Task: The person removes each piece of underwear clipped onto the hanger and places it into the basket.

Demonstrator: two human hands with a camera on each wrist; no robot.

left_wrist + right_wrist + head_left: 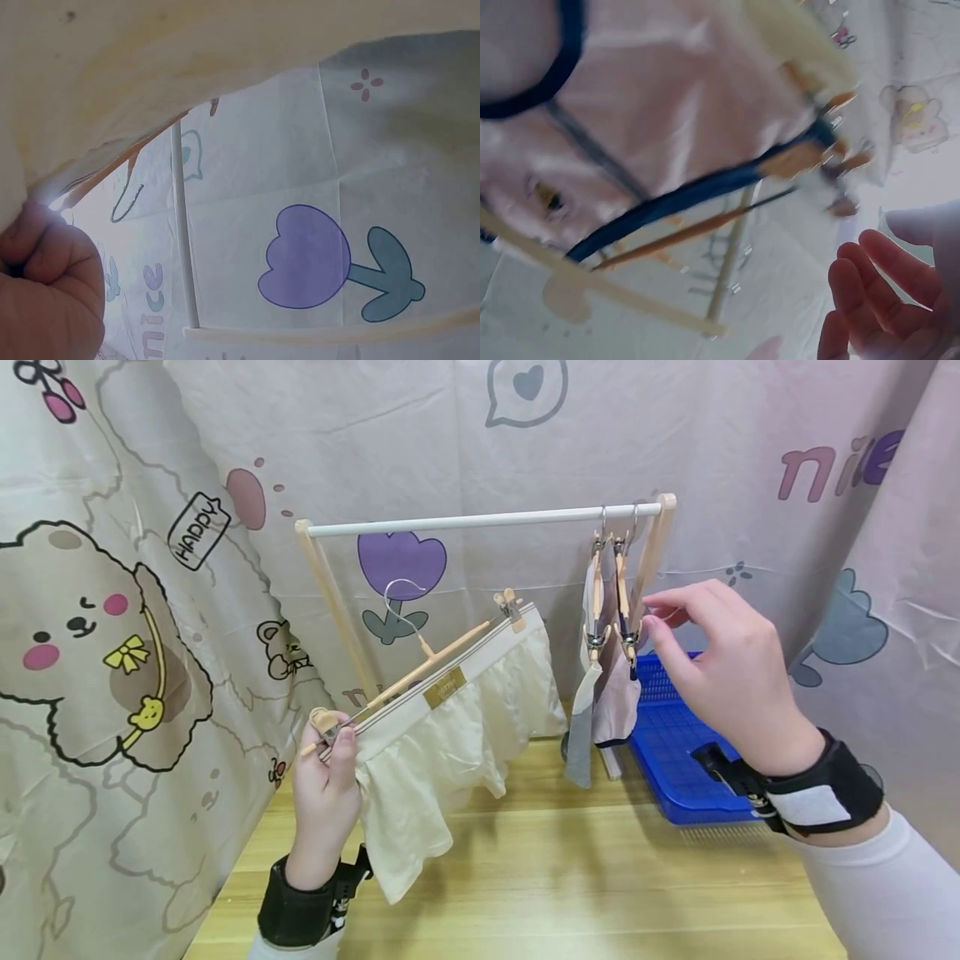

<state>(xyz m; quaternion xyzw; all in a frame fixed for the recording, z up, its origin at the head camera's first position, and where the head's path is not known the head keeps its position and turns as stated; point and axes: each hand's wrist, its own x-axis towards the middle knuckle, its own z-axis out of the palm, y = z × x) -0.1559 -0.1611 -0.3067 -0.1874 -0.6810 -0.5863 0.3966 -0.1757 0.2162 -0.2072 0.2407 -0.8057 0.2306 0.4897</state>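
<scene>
While a printed curtain (pixel 90 627) with a cartoon animal and the word HAPPY fills the far left, the left hand (pixel 324 797) stands in front of it, fingers curled, pinching the lower-left end of a wooden clip hanger (pixel 457 645). Hanger tilted, left end low, right end high; its metal hook lies below the rail level and off the rail. A cream garment (pixel 435 752) hangs from the hanger by the waistband, clear of the tabletop (pixel 540 877) along its right part; a brown label (pixel 445 687) sits mid-waistband, and a clip (pixel 510 604) grips the right end. Behind: a rack (pixel 480 518) with a white rail and wooden legs. At the rail's right end, two hangers side by side carry a grey-and-white garment (pixel 581 727) and a pink garment (pixel 618 702), the latter with dark blue trim. Just beside them, the right hand (pixel 727 668) is raised, fingers loosely bent, thumb apart from them, holding nothing; the right wrist view shows a gap to the nearest clips. Behind and below that hand, on the tabletop: a blue basket (pixel 697 806).
</scene>
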